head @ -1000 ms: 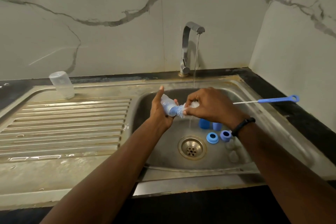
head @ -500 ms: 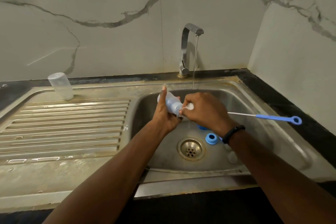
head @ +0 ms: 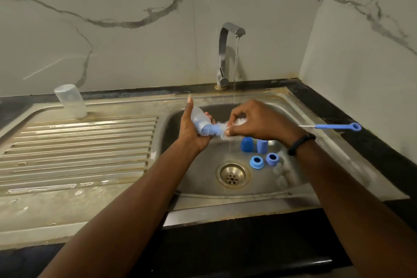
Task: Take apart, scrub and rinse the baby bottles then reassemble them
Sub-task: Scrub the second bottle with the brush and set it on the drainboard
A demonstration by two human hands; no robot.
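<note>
Over the sink basin (head: 300, 189), my left hand (head: 191, 136) wraps the small clear baby bottle (head: 199, 121) while my right hand (head: 259, 123) pinches the bottle brush (head: 222, 130) at its bristles; light, wet plastic looks slippery, so I'd grip mid-body.

We face corner of white marble-look walls (head: 140, 36), grey veins running across; right wall (head: 361, 56) meets back wall at vertical seam. Black countertop (head: 352, 119) runs along wall foot and down right side. Steel sink unit set in it: ribbed drainboard (head: 74, 149) on left, basin (head: 198, 178) on right with round drain (head: 232, 174). Chrome tap (head: 225, 52) behind basin, thin stream of water falling. We note soft glare patches on wall tiles, wet sheen on drainboard.
</note>
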